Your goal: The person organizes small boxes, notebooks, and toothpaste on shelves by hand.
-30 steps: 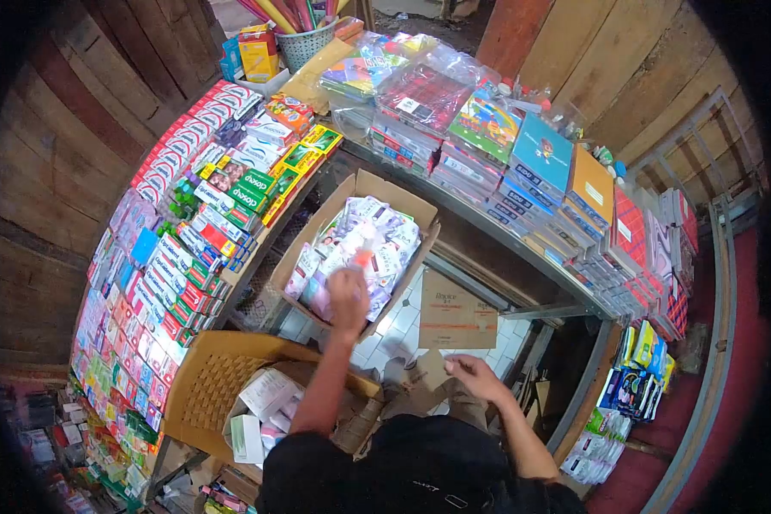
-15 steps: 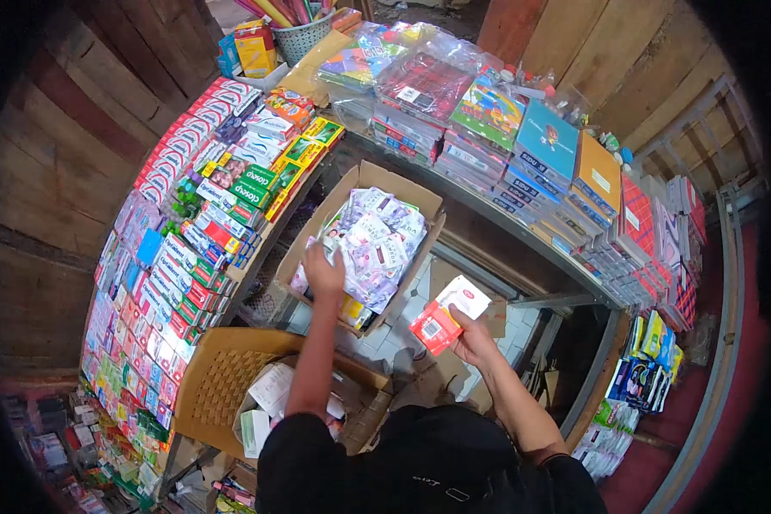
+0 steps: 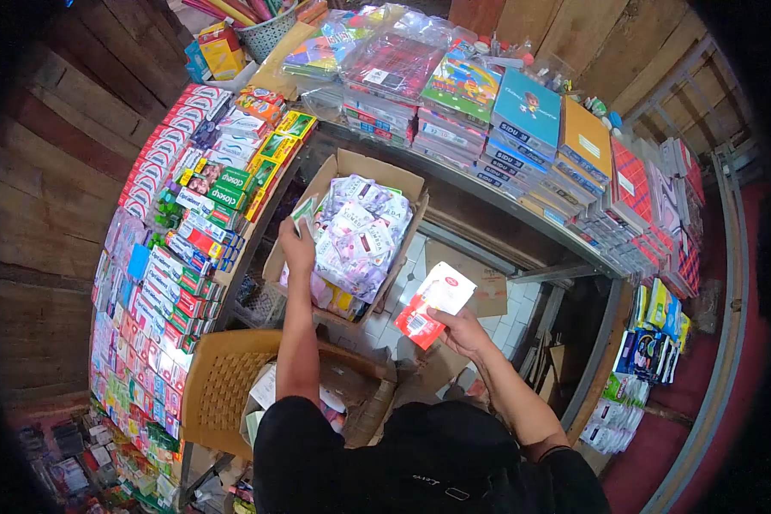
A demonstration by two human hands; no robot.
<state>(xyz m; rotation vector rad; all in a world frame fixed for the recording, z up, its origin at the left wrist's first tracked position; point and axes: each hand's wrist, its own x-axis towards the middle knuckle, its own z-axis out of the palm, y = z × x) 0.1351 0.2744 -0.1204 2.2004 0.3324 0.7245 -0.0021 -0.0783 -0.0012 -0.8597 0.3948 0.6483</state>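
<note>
My left hand (image 3: 297, 246) is at the left side of an open cardboard box (image 3: 343, 163), its fingers closed on a small green-and-white packet (image 3: 304, 210). White and purple sachets (image 3: 364, 236) fill the box in a heap, with a yellow packet (image 3: 341, 301) near its lower edge. To the right of the box, my right hand (image 3: 460, 332) grips the lower right part of red-and-white packets (image 3: 435, 304), held above the tiled floor.
Toothpaste boxes (image 3: 158, 287) cover the left counter. Stacked books (image 3: 531, 120) line the back counter. A woven yellow chair (image 3: 223, 381) stands below the left counter, beside another carton (image 3: 355, 398). More packets (image 3: 634, 355) lie at the right.
My left hand has moved from over the sachets to the box's left side and now holds a green-and-white packet. My right hand still holds the red-and-white packets. The view has shifted slightly.
</note>
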